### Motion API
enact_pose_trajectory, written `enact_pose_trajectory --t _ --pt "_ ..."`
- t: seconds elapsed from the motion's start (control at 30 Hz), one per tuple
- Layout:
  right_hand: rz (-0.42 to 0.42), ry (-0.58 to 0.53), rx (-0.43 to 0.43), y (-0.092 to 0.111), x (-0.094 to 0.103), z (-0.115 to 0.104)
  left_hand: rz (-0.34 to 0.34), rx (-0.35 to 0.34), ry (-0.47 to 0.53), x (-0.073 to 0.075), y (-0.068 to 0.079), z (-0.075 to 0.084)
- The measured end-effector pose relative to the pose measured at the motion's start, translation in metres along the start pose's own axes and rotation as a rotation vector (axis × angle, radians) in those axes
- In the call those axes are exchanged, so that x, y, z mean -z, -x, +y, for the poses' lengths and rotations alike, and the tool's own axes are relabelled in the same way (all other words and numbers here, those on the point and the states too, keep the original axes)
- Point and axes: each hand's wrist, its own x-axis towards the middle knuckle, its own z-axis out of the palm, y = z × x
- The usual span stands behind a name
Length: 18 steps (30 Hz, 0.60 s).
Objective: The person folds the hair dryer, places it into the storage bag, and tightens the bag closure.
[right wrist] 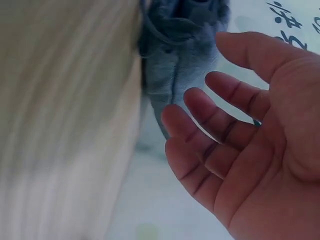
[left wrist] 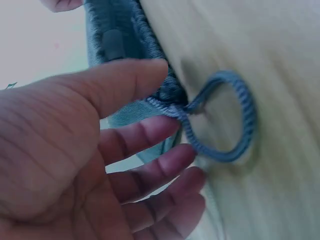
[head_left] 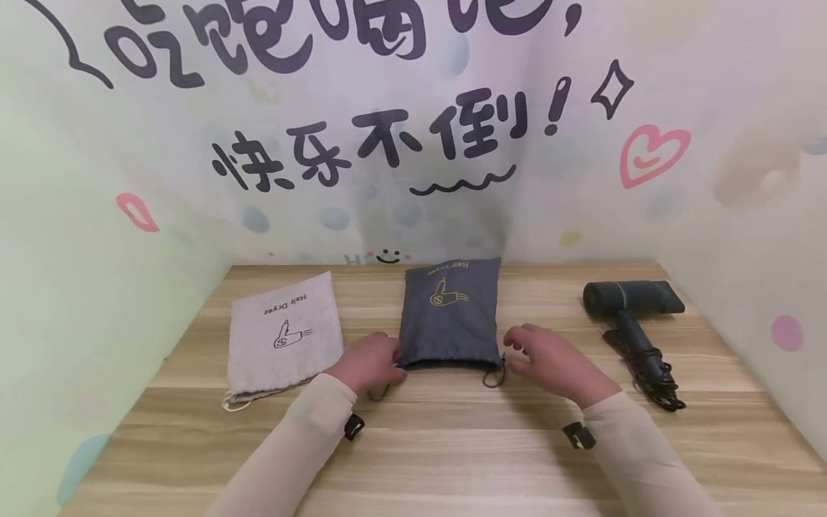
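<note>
A dark grey drawstring bag (head_left: 450, 316) with a gold hair dryer print lies in the middle of the table, its gathered mouth toward me. At its left corner is my left hand (head_left: 367, 361), fingers loosely bent. In the left wrist view, the thumb (left wrist: 135, 80) overlaps the mouth's edge beside a cord loop (left wrist: 247, 117); firm contact cannot be told. Beside the right corner, my right hand (head_left: 552, 361) has relaxed, spread fingers (right wrist: 187, 130) and holds nothing. The bag's inside is mostly hidden.
To the left lies a pale drawstring bag (head_left: 284, 337) with a hair dryer print. A black hair dryer (head_left: 636, 298) rests at the right, its cord (head_left: 652, 373) wrapped about the handle. A printed curtain (head_left: 388, 215) hangs behind the table (head_left: 452, 459).
</note>
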Motion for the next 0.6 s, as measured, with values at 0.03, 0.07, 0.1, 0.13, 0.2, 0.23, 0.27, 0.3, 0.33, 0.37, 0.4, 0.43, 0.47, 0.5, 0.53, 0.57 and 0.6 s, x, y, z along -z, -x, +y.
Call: enact_pose_trajectory --t 0.03,0.07,0.1,0.13,0.2,0.23,0.27,0.3,0.33,0.37,0.4,0.43,0.47,0.5,0.53,0.57,0.6 --pt "-0.002 0.002 0.004 0.000 -0.002 0.001 0.005 -0.004 -0.005 -0.002 -0.001 -0.001" --pt "-0.010 0.002 0.010 -0.001 -0.004 0.001 0.011 -0.003 -0.012 -0.004 -0.002 -0.001" --pt "-0.020 0.001 0.013 -0.002 -0.006 0.001 0.013 -0.002 -0.012 -0.006 -0.002 -0.002" --pt "-0.029 0.005 0.019 -0.004 -0.009 0.000 0.016 -0.001 -0.013 -0.007 -0.003 -0.003" --pt "-0.046 0.014 0.031 -0.007 -0.014 -0.002 0.018 -0.001 -0.013 -0.008 -0.002 -0.003" --pt "-0.055 0.016 0.035 -0.009 -0.016 -0.003 0.017 -0.001 -0.011 -0.008 -0.002 -0.003" --pt "-0.061 0.017 0.039 -0.010 -0.018 -0.004 0.015 0.002 -0.006 -0.008 -0.002 -0.003" --pt "-0.061 0.019 0.043 -0.011 -0.019 -0.005 0.016 0.001 -0.003 -0.008 -0.002 -0.004" --pt "-0.058 0.018 0.048 -0.012 -0.020 -0.007 0.019 -0.001 0.002 -0.008 -0.001 -0.004" --pt "-0.056 0.016 0.049 -0.012 -0.021 -0.008 0.024 -0.005 0.011 -0.008 -0.001 -0.005" --pt "-0.054 0.015 0.051 -0.013 -0.021 -0.008 0.029 -0.006 0.015 -0.007 0.000 -0.005" --pt "-0.054 0.014 0.049 -0.013 -0.020 -0.008 0.033 -0.008 0.018 -0.007 0.001 -0.006" --pt "-0.051 0.017 0.050 -0.012 -0.019 -0.008 0.033 -0.006 0.032 -0.006 0.001 -0.007" --pt "-0.047 0.022 0.050 -0.012 -0.018 -0.007 0.037 -0.007 0.043 -0.004 0.002 -0.008" --pt "-0.041 0.030 0.051 -0.011 -0.016 -0.006 0.040 -0.009 0.057 -0.003 0.002 -0.009" --pt "-0.030 0.037 0.050 -0.011 -0.015 -0.005 0.043 -0.010 0.067 0.000 0.003 -0.010" --pt "-0.016 0.029 0.051 -0.010 -0.012 -0.003 0.046 -0.008 0.082 0.002 0.003 -0.011"
